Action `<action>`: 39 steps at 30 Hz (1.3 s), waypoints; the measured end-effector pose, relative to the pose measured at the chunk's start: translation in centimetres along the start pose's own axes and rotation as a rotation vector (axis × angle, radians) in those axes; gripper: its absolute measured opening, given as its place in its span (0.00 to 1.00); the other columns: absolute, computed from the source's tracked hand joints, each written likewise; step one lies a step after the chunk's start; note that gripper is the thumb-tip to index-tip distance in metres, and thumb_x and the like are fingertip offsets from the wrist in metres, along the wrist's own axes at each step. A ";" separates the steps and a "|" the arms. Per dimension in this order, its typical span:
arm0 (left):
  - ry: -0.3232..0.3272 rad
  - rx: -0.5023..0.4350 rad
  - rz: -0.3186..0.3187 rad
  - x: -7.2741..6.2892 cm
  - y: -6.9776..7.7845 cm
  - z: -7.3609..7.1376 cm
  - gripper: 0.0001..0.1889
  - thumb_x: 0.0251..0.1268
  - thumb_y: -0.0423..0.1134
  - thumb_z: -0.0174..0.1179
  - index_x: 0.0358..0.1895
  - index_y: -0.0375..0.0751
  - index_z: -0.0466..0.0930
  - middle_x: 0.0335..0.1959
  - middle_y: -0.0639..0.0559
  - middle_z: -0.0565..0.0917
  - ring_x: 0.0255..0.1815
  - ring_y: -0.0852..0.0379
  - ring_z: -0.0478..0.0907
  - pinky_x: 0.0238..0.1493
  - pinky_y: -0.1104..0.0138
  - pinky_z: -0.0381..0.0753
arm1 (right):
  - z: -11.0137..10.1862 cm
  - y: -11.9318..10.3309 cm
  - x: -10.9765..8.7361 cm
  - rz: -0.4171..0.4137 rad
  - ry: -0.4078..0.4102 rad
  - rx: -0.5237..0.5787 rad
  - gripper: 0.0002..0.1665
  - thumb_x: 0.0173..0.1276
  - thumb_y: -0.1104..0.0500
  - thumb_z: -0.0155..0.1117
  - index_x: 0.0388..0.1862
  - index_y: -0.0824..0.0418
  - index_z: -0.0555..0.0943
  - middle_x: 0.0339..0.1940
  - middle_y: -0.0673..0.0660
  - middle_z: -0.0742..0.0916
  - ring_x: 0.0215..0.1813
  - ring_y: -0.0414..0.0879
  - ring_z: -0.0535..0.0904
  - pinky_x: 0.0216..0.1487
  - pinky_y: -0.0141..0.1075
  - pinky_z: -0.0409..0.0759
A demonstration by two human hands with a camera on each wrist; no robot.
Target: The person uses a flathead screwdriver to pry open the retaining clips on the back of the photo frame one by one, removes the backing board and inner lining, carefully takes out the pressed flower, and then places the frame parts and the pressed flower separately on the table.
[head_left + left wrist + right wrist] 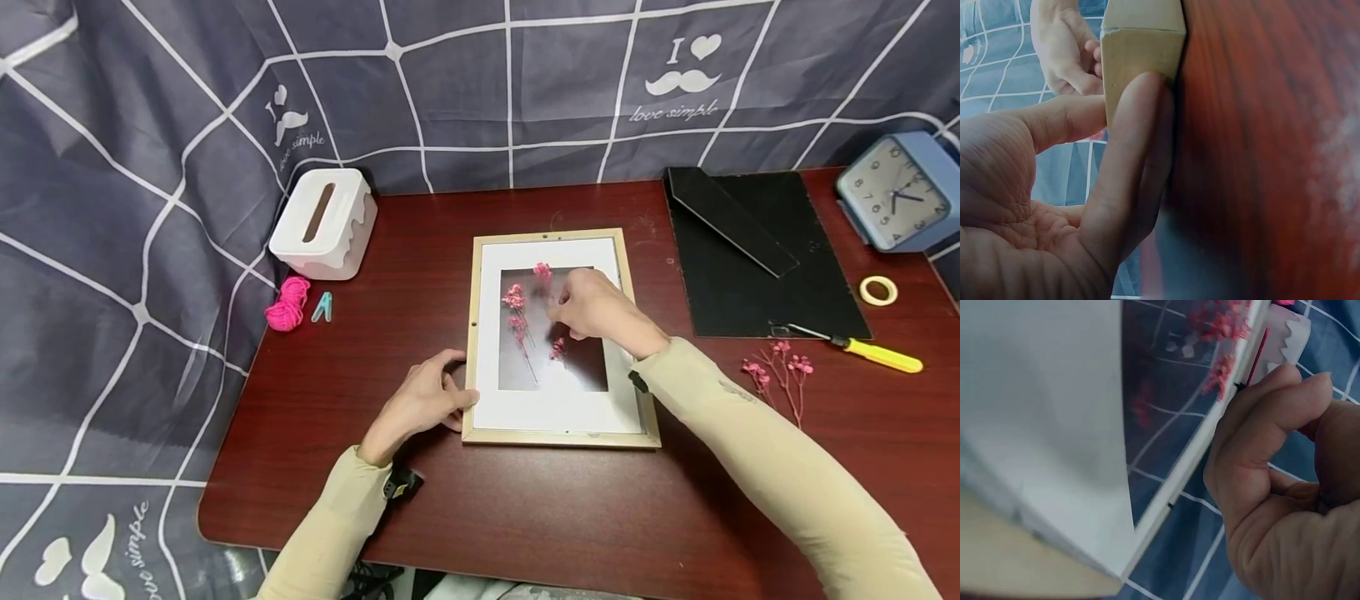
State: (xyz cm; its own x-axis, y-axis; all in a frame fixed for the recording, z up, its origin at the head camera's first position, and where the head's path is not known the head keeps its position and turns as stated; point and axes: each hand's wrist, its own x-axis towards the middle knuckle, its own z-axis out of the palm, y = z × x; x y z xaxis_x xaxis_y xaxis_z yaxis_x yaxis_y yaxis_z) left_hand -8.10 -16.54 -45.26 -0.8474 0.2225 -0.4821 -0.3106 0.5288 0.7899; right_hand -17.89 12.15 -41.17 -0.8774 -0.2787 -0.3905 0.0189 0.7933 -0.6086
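A light wooden picture frame (pixel 562 437) with a white mat (pixel 551 412) lies on the table. Inside the mat's dark, glossy window rest several pink dried flower sprigs (pixel 517 325), and a small flower cluster (pixel 558 348) sits lower down. My left hand (pixel 423 398) holds the frame's left edge; the left wrist view shows fingers (pixel 1138 119) against its wooden side. Over the window, my right hand (pixel 600 308) pinches a pink flower sprig (pixel 542 271) by its stem. In the right wrist view, a thin red stem (pixel 1258 356) runs to those fingertips.
Right of the frame lie a black backing board (pixel 750 300), a yellow-handled screwdriver (pixel 885 356), spare pink sprigs (pixel 783 371) and a tape roll (pixel 878 291). A blue clock (pixel 900 196) stands beyond. At left are a tissue box (pixel 326 225), pink yarn (pixel 288 304) and a teal clip (pixel 322 307).
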 end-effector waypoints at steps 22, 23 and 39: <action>-0.002 0.003 0.012 0.1 -0.4 0.0 0.38 0.69 0.34 0.72 0.81 0.40 0.68 0.30 0.45 0.84 0.21 0.52 0.90 0.29 0.57 0.96 | -1.5 7.4 -10.7 0.068 0.172 -0.011 0.12 0.74 0.60 0.64 0.29 0.63 0.84 0.17 0.52 0.84 0.23 0.44 0.79 0.22 0.34 0.74; -0.003 0.002 0.011 0.1 -0.4 0.0 0.38 0.69 0.34 0.72 0.81 0.40 0.68 0.30 0.45 0.84 0.21 0.52 0.90 0.29 0.57 0.96 | -1.4 7.9 -11.2 0.083 0.173 -0.013 0.13 0.74 0.59 0.64 0.29 0.63 0.83 0.17 0.52 0.84 0.23 0.44 0.79 0.21 0.34 0.73; -0.002 0.006 0.008 0.0 0.0 0.1 0.38 0.69 0.33 0.71 0.81 0.41 0.68 0.31 0.46 0.83 0.22 0.52 0.90 0.29 0.57 0.96 | -1.7 15.7 -15.1 0.220 0.126 -0.100 0.13 0.73 0.57 0.65 0.28 0.61 0.83 0.16 0.50 0.84 0.23 0.43 0.79 0.25 0.36 0.71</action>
State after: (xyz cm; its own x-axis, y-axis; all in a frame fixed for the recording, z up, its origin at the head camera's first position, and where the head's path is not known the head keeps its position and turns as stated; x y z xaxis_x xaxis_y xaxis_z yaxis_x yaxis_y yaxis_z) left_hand -8.07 -16.45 -45.26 -0.8490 0.2283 -0.4765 -0.3013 0.5317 0.7915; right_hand -5.17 29.78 -43.65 -0.9102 -0.0288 -0.4131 0.1741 0.8786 -0.4448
